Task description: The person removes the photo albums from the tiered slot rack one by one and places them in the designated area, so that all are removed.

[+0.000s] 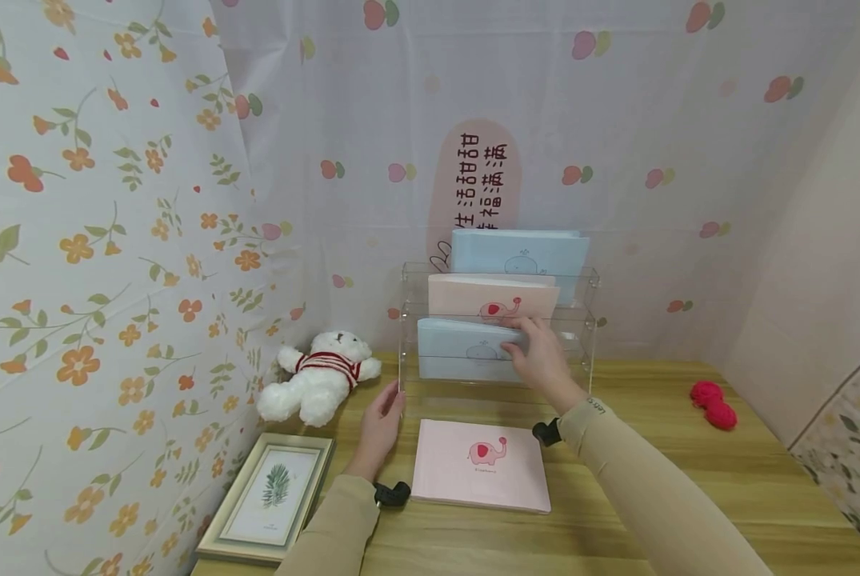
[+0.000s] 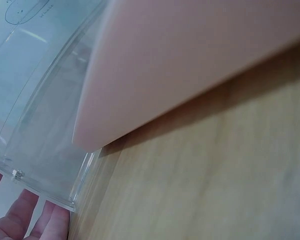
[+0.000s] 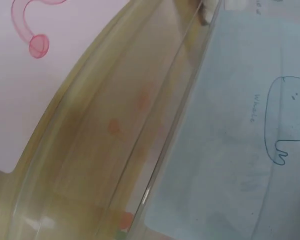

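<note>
My right hand [image 1: 542, 360] pinches the top right edge of a light blue whale booklet [image 1: 447, 356] in the front tier of a clear acrylic rack [image 1: 403, 320]. The thumb lies on its front cover. In the right wrist view the hand is out of sight, and the blue booklet [image 3: 220, 150] shows behind clear plastic. At the rack's lower left side, my left hand [image 1: 381, 424] holds the side panel; its fingers [image 2: 21, 212] show along the panel edge. A pink elephant booklet [image 1: 480, 480] lies flat on the table before the rack.
Behind the front booklet stand a pink elephant booklet [image 1: 458, 296] and a blue whale booklet [image 1: 483, 252]. Left are a white teddy bear [image 1: 322, 380] and a framed leaf picture [image 1: 274, 500]. Red yarn balls [image 1: 718, 412] lie right on the wooden table [image 1: 653, 472].
</note>
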